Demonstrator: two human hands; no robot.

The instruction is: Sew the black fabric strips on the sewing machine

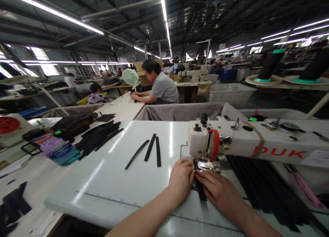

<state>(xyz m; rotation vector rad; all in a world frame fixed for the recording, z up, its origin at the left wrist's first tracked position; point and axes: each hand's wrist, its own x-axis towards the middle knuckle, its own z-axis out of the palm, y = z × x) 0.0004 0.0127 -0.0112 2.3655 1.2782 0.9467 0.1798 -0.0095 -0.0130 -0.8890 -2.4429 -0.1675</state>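
Under the head of a white sewing machine (pixel 203 137) lies a black fabric strip (pixel 201 193), its near end hanging toward me. My left hand (pixel 181 175) is closed at the strip's left side, close to the presser foot (pixel 205 165), fingers pinched on it. From the other side my right hand (pixel 218 187) presses the strip with its fingers together. The needle area is partly hidden behind my fingers. Three loose black strips (pixel 151 147) lie on the pale machine table (pixel 108 182) to the left of my hands.
A pile of black strips (pixel 100 136) and a purple-blue bottle (pixel 60 149) are at left. More long strips (pixel 267 185) and pink-handled scissors (pixel 304 187) lie right of my hands. Behind the table stands a cloth-lined bin (pixel 180 112); a co-worker (pixel 163 86) sits beyond it.
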